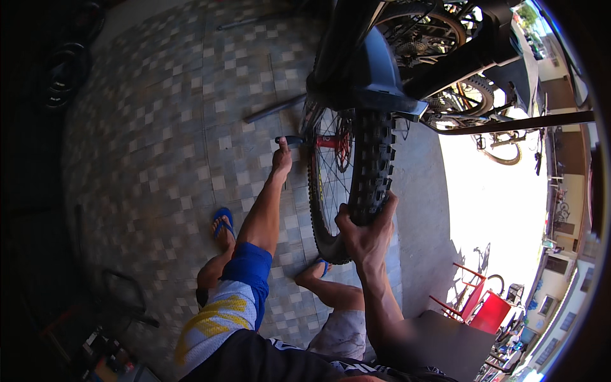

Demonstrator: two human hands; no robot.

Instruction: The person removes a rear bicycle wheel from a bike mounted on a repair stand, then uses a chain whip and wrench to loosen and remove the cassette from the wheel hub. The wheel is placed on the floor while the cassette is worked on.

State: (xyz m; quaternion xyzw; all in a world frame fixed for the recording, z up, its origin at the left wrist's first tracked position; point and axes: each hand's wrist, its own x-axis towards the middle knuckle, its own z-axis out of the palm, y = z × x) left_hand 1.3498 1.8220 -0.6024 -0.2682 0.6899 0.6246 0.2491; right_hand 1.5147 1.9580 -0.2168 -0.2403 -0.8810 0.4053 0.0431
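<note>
Lower centre of frame: blue-and-white sleeve, two bare knees, feet in blue sandals (222,224) on the tiled floor (159,165).

Right hand (368,237), centre right, was clenched around the knobby tyre (372,169), fingers wrapped over the tread at its lower edge. Wheel (331,184) stood upright, its bottom touching the floor just beside the right foot.

Left hand (280,160), centre, arm stretched out, gripped a dark tool (294,140) that ran level toward the hub; red part (328,142) showed at the axle. Whether the tool had seated on the axle could not be told.

Judgement: to do this well, the tyre grip should keep the wheel from turning while the tool hand works; tool kept square to the axle so it does not slip; fingers kept clear of the spokes.

Above: dark frame and mudguard (375,70) over the wheel. Upper right: more bikes (458,95). Lower right: red stand (487,309), sunlit street beyond.
</note>
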